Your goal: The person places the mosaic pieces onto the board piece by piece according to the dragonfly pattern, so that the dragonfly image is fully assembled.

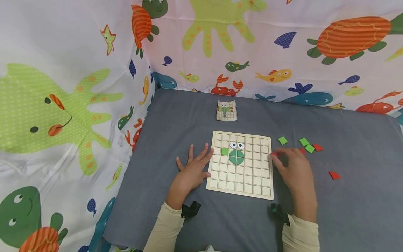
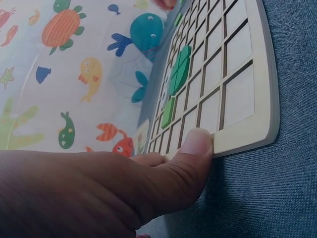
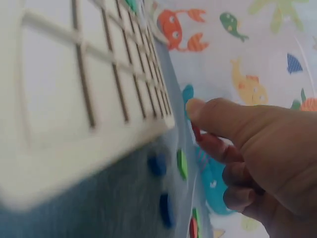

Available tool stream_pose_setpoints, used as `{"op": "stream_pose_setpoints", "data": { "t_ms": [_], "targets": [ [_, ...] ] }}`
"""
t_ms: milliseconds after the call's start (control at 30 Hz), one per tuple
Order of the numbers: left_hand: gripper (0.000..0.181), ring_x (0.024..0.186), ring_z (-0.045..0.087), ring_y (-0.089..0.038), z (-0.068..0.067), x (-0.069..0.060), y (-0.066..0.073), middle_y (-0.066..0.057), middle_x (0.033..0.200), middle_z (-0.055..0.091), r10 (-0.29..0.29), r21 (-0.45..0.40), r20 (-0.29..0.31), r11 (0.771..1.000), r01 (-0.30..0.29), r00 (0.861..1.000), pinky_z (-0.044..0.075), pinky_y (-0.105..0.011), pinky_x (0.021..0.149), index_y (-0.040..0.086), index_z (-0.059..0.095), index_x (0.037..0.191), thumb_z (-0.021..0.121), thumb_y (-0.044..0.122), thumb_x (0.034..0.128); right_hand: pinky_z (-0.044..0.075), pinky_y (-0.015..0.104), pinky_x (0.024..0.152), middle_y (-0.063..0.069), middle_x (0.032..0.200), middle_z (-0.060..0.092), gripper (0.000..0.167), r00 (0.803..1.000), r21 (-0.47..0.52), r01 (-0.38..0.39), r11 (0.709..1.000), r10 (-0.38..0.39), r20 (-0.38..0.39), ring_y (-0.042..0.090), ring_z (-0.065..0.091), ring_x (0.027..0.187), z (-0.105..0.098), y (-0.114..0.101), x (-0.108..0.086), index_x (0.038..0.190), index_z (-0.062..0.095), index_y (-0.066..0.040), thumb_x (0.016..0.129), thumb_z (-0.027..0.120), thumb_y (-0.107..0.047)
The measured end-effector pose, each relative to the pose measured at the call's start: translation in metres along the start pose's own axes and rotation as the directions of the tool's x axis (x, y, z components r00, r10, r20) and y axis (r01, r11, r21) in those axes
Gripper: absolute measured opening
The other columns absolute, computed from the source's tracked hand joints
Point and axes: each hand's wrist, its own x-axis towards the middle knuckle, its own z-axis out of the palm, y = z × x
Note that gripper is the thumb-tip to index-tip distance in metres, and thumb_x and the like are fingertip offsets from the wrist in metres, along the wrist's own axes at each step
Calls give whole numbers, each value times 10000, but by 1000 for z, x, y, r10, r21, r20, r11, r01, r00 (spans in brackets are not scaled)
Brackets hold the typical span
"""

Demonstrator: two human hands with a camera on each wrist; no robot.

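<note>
A wooden grid board [image 1: 248, 180] lies on the grey cloth, bearing a green circle of pieces [image 1: 233, 160], a green square [image 1: 225, 151] and two eye pieces [image 1: 233, 144]. My left hand [image 1: 190, 175] has its fingers spread on the left side; in the left wrist view its thumb [image 2: 196, 144] touches the board's rim [image 2: 242, 141]. Beside the board's right edge, my right hand [image 1: 296, 171] pinches a red piece [image 1: 274, 154] between thumb and finger. The right wrist view shows that red piece [image 3: 197, 133] partly hidden by the fingertips.
Green squares [image 1: 282, 140] and red pieces [image 1: 334, 175] lie scattered to the right. Pieces that look blue [image 3: 167, 210] show in the right wrist view. Behind the board is a small pattern card [image 1: 226, 117]. Printed curtains [image 1: 201, 77] hang behind and at left.
</note>
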Motion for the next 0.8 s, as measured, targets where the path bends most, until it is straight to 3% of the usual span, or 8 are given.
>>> {"op": "stream_pose_setpoints", "data": {
  "t_ms": [167, 367, 800],
  "targets": [
    [951, 1618, -182, -332, 0, 0, 1, 124, 1770, 54, -5, -3, -8, 1000, 5, 1000, -108, -847, 1138, 346, 212, 1705, 777, 250, 946, 552, 617, 846, 175, 1169, 669, 340, 994, 33, 111, 993, -111, 7, 383, 636, 1079, 9, -24, 8, 1224, 750, -40, 927, 851, -172],
    [955, 1616, -191, -324, 1, 0, 1, 133, 1769, 57, -11, -15, -7, 1000, 11, 1000, -120, -840, 1141, 353, 215, 1704, 782, 245, 944, 605, 552, 798, 115, 1137, 704, 323, 967, 60, 251, 966, -253, 28, 328, 688, 1029, 28, -54, 16, 1182, 765, -53, 920, 865, -214],
    [941, 1620, -186, -325, -1, -1, 1, 122, 1770, 76, -3, -40, 1, 999, 3, 1000, -131, -829, 1145, 340, 232, 1703, 781, 245, 945, 619, 416, 740, 45, 1112, 691, 289, 902, 90, 403, 911, -412, 128, 230, 704, 959, 60, -102, 28, 1184, 779, -87, 954, 832, -253]
  ]
}}
